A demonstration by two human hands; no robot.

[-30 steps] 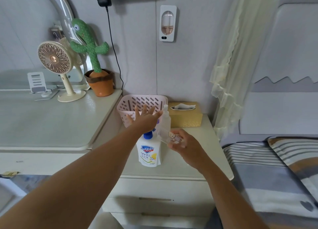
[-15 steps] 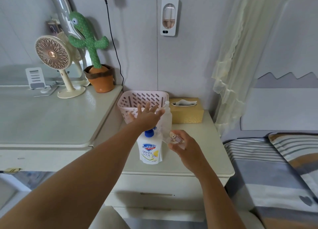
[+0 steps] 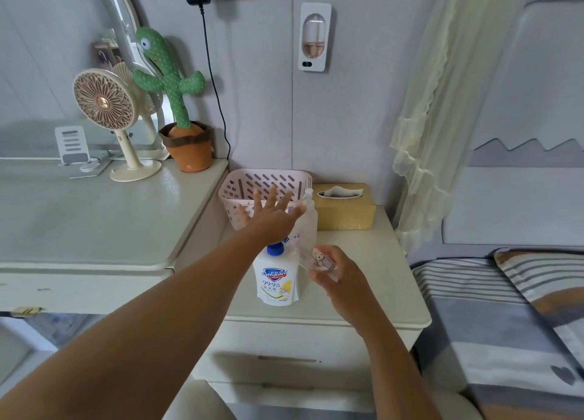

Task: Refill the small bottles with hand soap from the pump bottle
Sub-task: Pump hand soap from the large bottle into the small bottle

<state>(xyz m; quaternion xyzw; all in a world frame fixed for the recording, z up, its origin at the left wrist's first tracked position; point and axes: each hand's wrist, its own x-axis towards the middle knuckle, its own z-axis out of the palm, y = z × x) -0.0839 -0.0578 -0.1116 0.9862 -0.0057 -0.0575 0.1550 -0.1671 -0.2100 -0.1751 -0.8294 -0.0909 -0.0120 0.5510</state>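
Centre frame | left hand [image 3: 271,220] is kept flat, fingers spread, atop pump bottle [image 3: 276,280] | small bottle [image 3: 319,258] is pinched in right hand [image 3: 336,276] beside its neck | nothing is shifted since a second ago; filling is judged ongoing

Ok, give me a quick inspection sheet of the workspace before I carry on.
Surface: pale nightstand top, job's things on it.
Job's things: pump bottle upright, blue collar; small bottle with cartoon sticker held beside it; taller clear bottle upright behind.
Clutter: pink basket and tissue box at the back.
Hands: left hand flat, fingers spread, over the pump head; right hand pinches the small bottle.
Cables: black cable hangs down the wall behind the cactus toy.
Surroundings: fan on the desk at left, bed at right.
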